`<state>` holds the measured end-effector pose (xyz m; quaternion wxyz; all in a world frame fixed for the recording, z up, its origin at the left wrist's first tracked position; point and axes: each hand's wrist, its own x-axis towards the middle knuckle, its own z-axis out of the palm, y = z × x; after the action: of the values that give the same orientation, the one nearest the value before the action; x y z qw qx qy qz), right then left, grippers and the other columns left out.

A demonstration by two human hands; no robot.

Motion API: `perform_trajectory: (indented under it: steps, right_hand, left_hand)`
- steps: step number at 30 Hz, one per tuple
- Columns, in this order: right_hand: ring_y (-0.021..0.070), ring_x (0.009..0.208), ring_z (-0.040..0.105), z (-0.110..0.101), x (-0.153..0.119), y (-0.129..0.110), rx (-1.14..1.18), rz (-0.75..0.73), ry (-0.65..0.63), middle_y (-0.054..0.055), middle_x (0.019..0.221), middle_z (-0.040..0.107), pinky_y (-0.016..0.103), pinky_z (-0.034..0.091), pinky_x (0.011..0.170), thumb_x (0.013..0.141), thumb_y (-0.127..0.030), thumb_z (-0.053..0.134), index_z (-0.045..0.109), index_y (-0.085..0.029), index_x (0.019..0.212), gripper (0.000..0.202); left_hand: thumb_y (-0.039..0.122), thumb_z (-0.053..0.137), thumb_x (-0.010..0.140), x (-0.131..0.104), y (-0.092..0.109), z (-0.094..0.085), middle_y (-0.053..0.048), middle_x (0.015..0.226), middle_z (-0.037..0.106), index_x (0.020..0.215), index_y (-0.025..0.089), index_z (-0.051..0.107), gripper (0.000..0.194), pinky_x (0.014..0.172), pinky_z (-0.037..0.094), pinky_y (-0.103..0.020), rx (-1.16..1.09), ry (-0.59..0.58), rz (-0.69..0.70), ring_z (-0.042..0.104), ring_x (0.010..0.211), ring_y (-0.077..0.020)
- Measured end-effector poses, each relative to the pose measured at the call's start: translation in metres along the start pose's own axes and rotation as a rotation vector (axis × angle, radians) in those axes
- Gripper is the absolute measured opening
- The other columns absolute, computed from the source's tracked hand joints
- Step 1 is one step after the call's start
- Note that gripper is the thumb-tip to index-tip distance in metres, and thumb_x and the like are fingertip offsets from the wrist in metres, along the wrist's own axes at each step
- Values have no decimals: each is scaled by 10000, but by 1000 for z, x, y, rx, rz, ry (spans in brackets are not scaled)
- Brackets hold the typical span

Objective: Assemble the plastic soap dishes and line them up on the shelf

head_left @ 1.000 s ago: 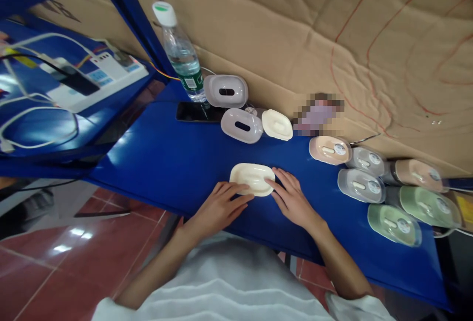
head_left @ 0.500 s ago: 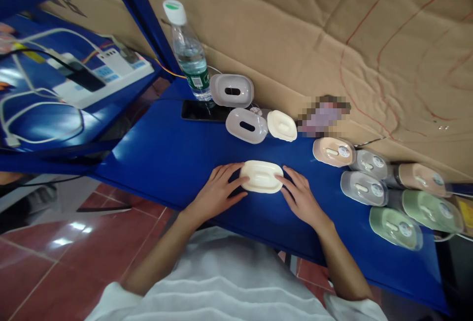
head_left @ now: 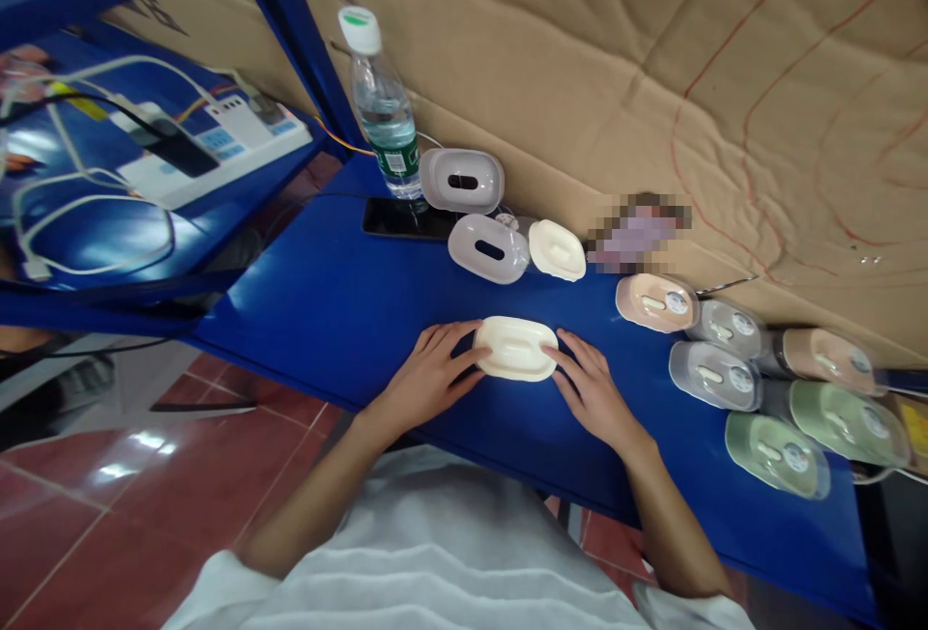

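A cream oval dish (head_left: 516,359) with a raised middle lies before me at the blue table's near side. My left hand (head_left: 433,371) grips its left end, with one fingertip over the rim and the thumb spread toward me. At the opposite end, my right hand (head_left: 593,381) has fingertips on the rim and along the side. The undersides of the fingers are hidden. Beyond the dish are a grey oval shell (head_left: 488,249) with a dark slot, another grey shell (head_left: 462,181) and a second cream dish (head_left: 557,249).
A water bottle (head_left: 388,118) and a dark phone (head_left: 406,218) stand and lie at the back left. Several lidded boxes, among them a peach box (head_left: 656,302) and a green box (head_left: 775,453), line the right. Brown cardboard (head_left: 536,50) walls the back. A power strip (head_left: 239,158) lies left.
The view has shifted slightly, so the background sits a little lower and further right. Both hands stay at the ends of the cream dish.
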<state>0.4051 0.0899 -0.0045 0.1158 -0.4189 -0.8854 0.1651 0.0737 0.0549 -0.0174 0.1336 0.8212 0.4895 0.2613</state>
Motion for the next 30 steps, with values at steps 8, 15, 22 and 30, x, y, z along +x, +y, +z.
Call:
perform_trajectory:
  steps: [8,15,22,30]
  right_hand:
    - [303,1582,453,-1,0,-1,-2,2,-4,99,1715,453,581,448,1266,1139,-313,458,460,-351,1651,513]
    - [304,1583,453,-1,0,0,4,1,-6,105,1712,457,592,443,1265,1138,-318,454,454,-349,1654,517]
    - [306,1578,458,2,0,2,2,10,-11,101,1708,461,586,451,1259,1137,-330,452,466,-352,1646,509]
    - [305,1586,447,2,-1,2,-1,7,-12,106,1715,452,585,437,1267,1140,-329,451,471,-343,1639,500]
  left_hand:
    - [258,649,1045,0,0,0,-166,1537,610,1319,263,717,282,1141,506,-555,8,5,7,622,1371,-324]
    - [245,668,1030,-1,0,1,-158,1536,617,1317,277,731,296,1151,498,-567,-14,9,-9,625,1368,-329]
    - [256,643,1046,0,0,0,-164,1522,621,1310,266,721,275,1141,503,-557,10,11,5,626,1364,-324]
    - [265,626,1059,0,0,1,-172,1530,613,1314,250,711,269,1135,500,-555,32,16,23,626,1358,-328]
